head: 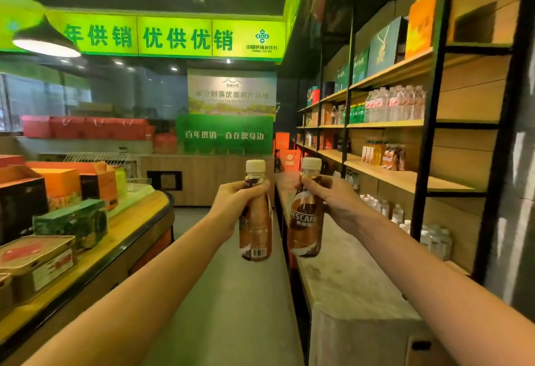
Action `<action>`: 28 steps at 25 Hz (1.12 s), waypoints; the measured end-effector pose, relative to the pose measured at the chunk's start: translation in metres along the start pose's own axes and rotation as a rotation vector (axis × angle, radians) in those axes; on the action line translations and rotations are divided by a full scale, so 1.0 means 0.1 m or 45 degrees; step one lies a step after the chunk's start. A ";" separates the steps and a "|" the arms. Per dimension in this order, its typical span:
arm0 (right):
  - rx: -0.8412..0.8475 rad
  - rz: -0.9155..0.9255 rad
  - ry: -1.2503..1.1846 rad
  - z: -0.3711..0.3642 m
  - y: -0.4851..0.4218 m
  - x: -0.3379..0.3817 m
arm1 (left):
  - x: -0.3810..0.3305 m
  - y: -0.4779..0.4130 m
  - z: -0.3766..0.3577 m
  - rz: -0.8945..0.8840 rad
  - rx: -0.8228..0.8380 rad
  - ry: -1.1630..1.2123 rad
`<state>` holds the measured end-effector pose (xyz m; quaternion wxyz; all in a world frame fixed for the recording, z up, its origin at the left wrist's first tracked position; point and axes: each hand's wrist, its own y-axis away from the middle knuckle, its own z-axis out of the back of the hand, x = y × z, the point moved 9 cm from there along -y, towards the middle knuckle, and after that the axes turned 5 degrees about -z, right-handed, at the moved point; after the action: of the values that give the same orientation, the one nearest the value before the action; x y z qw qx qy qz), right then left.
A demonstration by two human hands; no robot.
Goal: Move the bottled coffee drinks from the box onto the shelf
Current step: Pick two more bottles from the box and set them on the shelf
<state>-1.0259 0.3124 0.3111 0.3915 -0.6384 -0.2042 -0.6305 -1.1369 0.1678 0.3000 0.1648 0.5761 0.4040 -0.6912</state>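
Dead ahead at twelve o'clock, the left hand (231,206) clenches one coffee bottle (256,229) by the neck, and the right hand (333,203) grips a second bottle (305,226) just beside it. Both hang over the aisle (231,293), with the shelf (405,180) waiting at two o'clock: carried, not yet placed
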 end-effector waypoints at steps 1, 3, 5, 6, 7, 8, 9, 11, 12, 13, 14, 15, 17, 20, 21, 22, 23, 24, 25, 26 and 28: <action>0.008 0.005 0.002 0.03 -0.33 -0.04 | 0.09 -0.30 -0.01 0.001 -0.012 -0.010; 0.009 0.014 0.003 0.09 -0.98 -0.13 | 0.25 -0.89 -0.03 -0.008 -0.019 -0.025; 0.001 0.014 0.025 0.13 -1.62 -0.25 | 0.45 -1.48 -0.04 -0.014 -0.029 -0.021; -0.003 0.007 0.044 0.14 -1.89 -0.32 | 0.56 -1.74 -0.04 -0.002 -0.036 -0.021; -0.002 0.002 0.052 0.15 -2.16 -0.41 | 0.67 -1.99 -0.03 0.004 -0.040 -0.014; -0.002 -0.002 0.051 0.15 -2.43 -0.50 | 0.79 -2.26 -0.03 0.005 -0.040 -0.001; -0.005 0.000 0.044 0.16 -2.69 -0.59 | 0.92 -2.52 -0.03 0.005 -0.035 0.007; -0.001 0.010 0.041 0.15 -3.25 -0.79 | 1.22 -3.08 -0.03 0.012 -0.012 0.019; 0.000 0.010 0.045 0.14 -3.49 -0.87 | 1.35 -3.36 -0.03 0.017 0.005 0.021; -0.009 -0.002 0.050 0.14 -3.77 -0.99 | 1.49 -3.64 -0.03 0.016 0.026 0.019; -0.024 -0.009 0.063 0.14 -4.04 -1.10 | 1.63 -3.93 -0.04 0.016 0.052 0.016; -0.057 -0.011 0.062 0.15 -4.36 -1.22 | 1.78 -4.27 -0.06 0.009 0.086 0.021; -0.118 -0.034 0.035 0.22 -4.95 -1.39 | 2.01 -4.91 -0.12 0.014 0.145 0.030; -0.201 -0.036 0.045 0.37 -5.75 -1.50 | 2.31 -5.88 -0.29 0.012 0.244 0.036; -0.245 -0.044 0.057 0.46 -5.96 -1.55 | 2.43 -6.16 -0.39 0.017 0.281 0.036; -0.281 -0.050 0.079 0.55 -6.13 -1.58 | 2.55 -6.42 -0.50 0.032 0.317 0.041; -0.310 -0.058 0.097 0.66 -6.32 -1.64 | 2.67 -6.65 -0.64 0.047 0.355 0.052; -0.337 -0.073 0.118 0.78 -6.49 -1.71 | 2.80 -6.86 -0.79 0.062 0.392 0.063; -0.373 -0.086 0.130 0.96 -6.68 -1.80 | 2.94 -7.07 -0.98 0.070 0.437 0.077; -0.410 -0.098 0.131 1.14 -6.85 -1.90 | 3.07 -7.26 -1.16 0.074 0.475 0.087; -0.496 -0.122 0.151 1.54 -7.15 -2.10 | 3.27 -7.60 -1.55 0.068 0.538 0.102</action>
<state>-1.4919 0.9142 0.2979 0.2418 -0.6532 -0.0851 -0.7124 -1.6533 0.8326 0.2750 0.0424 0.6354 0.2409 -0.7324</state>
